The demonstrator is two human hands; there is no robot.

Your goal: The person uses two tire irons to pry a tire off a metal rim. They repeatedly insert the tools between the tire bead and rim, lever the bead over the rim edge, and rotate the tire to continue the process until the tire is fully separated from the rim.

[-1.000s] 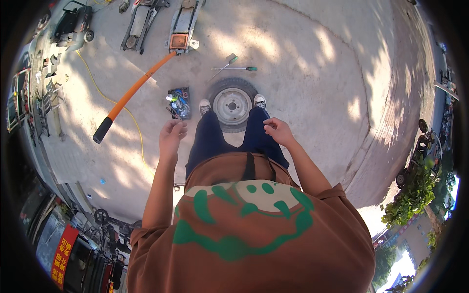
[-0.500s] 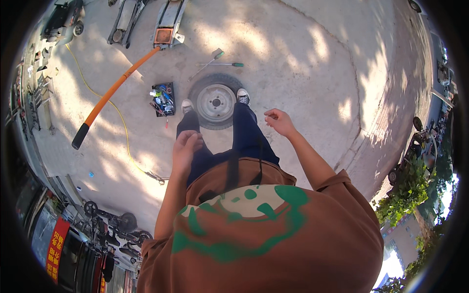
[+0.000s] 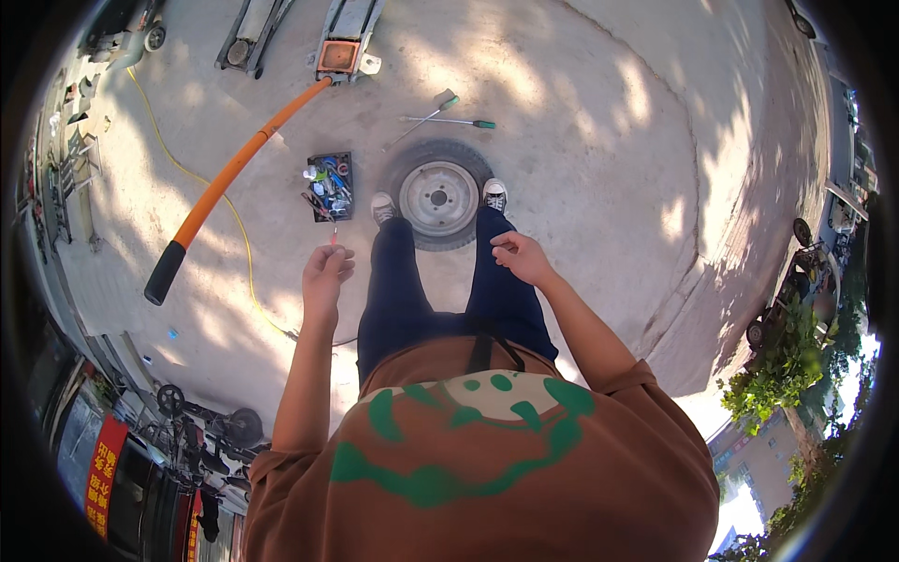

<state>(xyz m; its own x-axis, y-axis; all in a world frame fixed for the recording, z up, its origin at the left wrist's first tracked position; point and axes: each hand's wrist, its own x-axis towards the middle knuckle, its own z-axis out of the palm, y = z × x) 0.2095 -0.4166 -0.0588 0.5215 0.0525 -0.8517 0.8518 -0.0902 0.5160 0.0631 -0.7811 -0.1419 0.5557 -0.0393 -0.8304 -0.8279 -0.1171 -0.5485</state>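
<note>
My left hand (image 3: 326, 277) hangs at the left with loosely bent fingers slightly apart; I see nothing held in it. Just past its fingertips shows a small red handle (image 3: 334, 238), near a black tool tray (image 3: 344, 161) filled with mixed hand tools. My right hand (image 3: 524, 258), beside my right thigh, has its fingers loosely curled and slightly apart, with no object visible in it. Between my feet a tire on a pale steel rim (image 3: 438, 214) lies flat on the concrete. Beyond it lie two long metal tools with green grips, a crossing one (image 3: 449, 102) and a level one (image 3: 482, 124).
A floor jack (image 3: 339, 56) with a long orange handle (image 3: 225, 178) stands at the far left. Another jack (image 3: 245, 42) is beside it. A yellow hose (image 3: 245, 253) runs along the floor. Parked bikes (image 3: 201, 426) line the lower left; a leafy plant (image 3: 773, 375) is at right.
The tire, tray and jacks have shifted right in view. My left hand has moved left and forward, nearer the tray; my right hand has come slightly back toward my thigh.
</note>
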